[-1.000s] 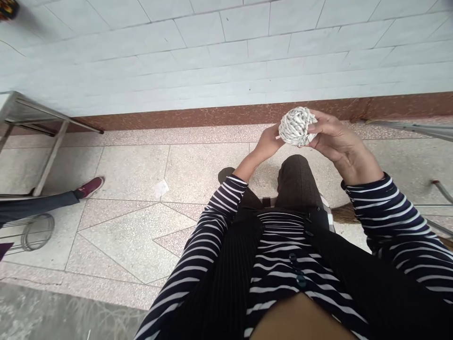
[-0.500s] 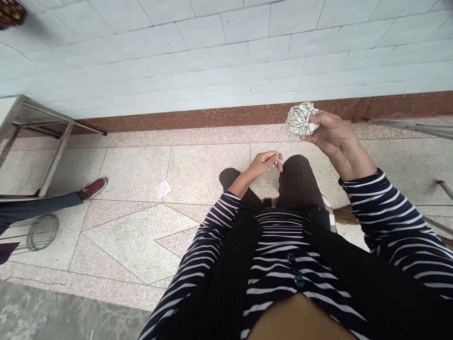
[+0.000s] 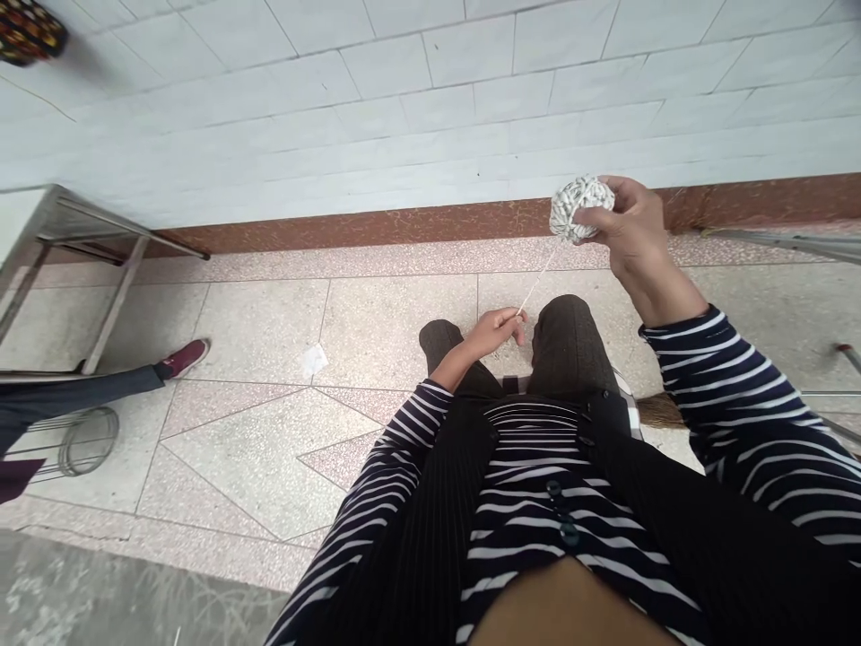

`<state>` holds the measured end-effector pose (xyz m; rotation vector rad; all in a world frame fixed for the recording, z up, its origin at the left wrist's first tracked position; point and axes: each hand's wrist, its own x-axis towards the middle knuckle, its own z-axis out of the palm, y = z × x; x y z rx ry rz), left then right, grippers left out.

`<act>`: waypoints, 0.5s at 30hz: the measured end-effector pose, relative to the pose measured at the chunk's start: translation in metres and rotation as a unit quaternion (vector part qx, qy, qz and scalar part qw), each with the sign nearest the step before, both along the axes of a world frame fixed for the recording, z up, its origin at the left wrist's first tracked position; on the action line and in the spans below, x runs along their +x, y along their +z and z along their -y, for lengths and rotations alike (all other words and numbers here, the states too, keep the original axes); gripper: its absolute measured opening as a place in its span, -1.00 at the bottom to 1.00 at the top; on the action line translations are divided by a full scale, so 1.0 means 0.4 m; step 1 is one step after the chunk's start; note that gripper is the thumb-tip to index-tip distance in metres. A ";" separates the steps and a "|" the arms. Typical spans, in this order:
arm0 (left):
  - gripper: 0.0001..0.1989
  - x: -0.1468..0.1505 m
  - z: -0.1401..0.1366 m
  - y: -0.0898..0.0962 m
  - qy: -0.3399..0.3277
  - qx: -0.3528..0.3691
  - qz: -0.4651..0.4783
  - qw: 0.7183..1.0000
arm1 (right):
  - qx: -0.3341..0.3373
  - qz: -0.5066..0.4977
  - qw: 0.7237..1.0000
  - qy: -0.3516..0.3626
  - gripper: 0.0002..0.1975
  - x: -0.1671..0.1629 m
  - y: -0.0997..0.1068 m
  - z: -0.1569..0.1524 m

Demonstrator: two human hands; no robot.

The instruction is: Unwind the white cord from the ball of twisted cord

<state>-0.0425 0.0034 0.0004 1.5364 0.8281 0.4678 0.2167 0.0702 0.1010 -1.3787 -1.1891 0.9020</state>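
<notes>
My right hand (image 3: 632, 235) is raised in front of the wall and grips a ball of white cord (image 3: 577, 205). A thin strand of the cord (image 3: 538, 285) runs from the ball down and to the left. My left hand (image 3: 496, 330) pinches the end of that strand, just above my knees (image 3: 569, 341). The strand looks taut between the two hands. I am seated, with striped sleeves and dark trousers in the lower part of the view.
Another person's leg with a red shoe (image 3: 180, 359) stretches in from the left. A metal table frame (image 3: 87, 260) stands at the left, with a wire coil (image 3: 84, 440) below it. Metal rods (image 3: 787, 244) lie at the right. A scrap of paper (image 3: 313, 361) is on the tiled floor.
My hands were together on the ball; the left hand has since pulled a strand down and away while the right hand lifted the ball higher.
</notes>
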 end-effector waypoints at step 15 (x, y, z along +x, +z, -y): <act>-0.61 -0.047 -0.161 0.165 0.045 0.128 -0.097 0.986 | -0.300 -0.019 0.907 0.294 -0.45 -0.040 -0.194 0.128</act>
